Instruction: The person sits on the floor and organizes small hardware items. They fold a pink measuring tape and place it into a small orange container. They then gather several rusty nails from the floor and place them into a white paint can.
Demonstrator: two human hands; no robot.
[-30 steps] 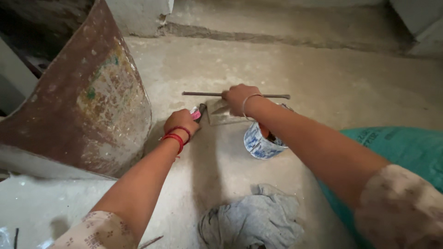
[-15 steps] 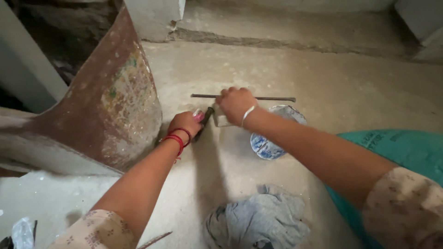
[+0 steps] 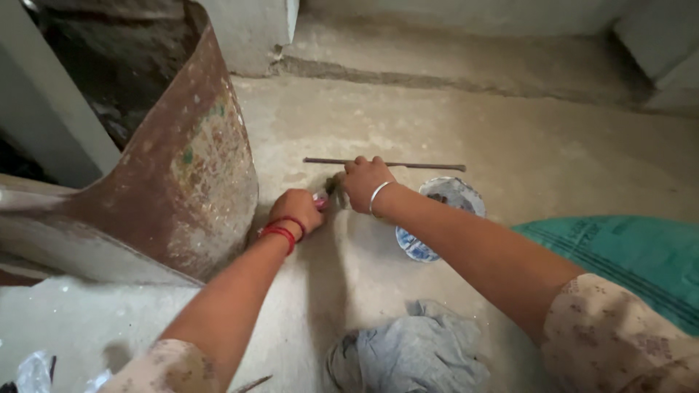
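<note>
My left hand (image 3: 295, 209), with red thread bands at the wrist, is closed around the pink handle of a scraper (image 3: 321, 200) that lies low on the concrete floor. My right hand (image 3: 362, 182), wearing a thin metal bangle, is curled over the scraper's front end and hides the blade. The two hands almost touch. Just beyond my right knuckles a thin dark metal rod (image 3: 422, 166) lies flat on the floor.
A blue and white tin (image 3: 412, 244) stands under my right forearm. A crumpled grey cloth (image 3: 408, 353) lies near me. A large rusty, paint-spattered drum (image 3: 196, 167) leans at the left. A green woven sack (image 3: 626, 251) is at the right. A raised concrete step (image 3: 466, 44) runs along the back.
My right hand has slid back over the flat pale blade, which showed before and is now covered. Both hands sit closer together, and the view has shifted slightly down and left.
</note>
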